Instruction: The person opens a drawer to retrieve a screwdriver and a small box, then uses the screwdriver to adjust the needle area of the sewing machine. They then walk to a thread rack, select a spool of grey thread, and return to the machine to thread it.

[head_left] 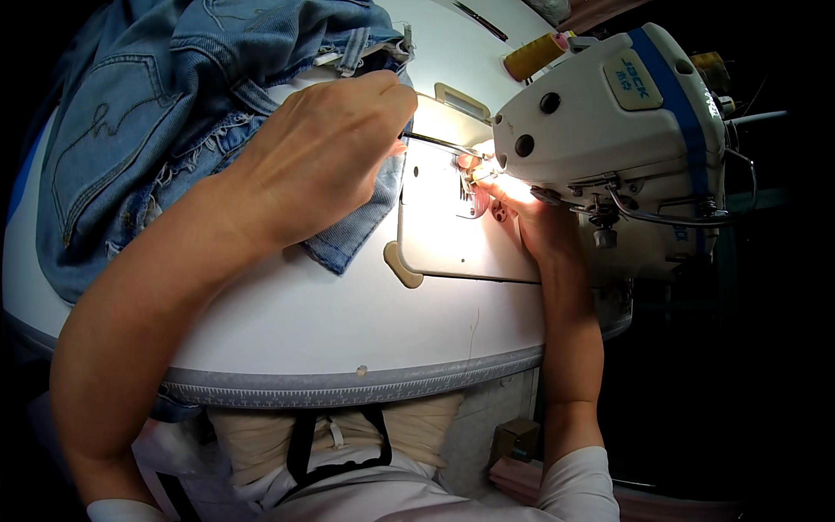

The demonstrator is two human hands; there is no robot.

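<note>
My left hand (335, 148) is closed round a screwdriver whose handle is hidden in the fist. Its thin dark shaft (439, 143) points right, with the tip at the needle area of a white sewing machine (591, 113). Under the machine head, my right hand (531, 209) has its thumb and fingers drawn together by the needle and presser foot (470, 187). Glare and the small parts hide what they pinch. A small round metal bobbin (499, 210) lies on the bed plate (465, 248) beside those fingers.
Blue jeans (130, 122) with frayed edges are heaped at the left, partly under my left arm. A yellow thread cone (535, 57) stands behind the machine head, and a dark slim tool (480, 21) lies at the back. A ruler strip (348, 391) edges the white table (287, 326).
</note>
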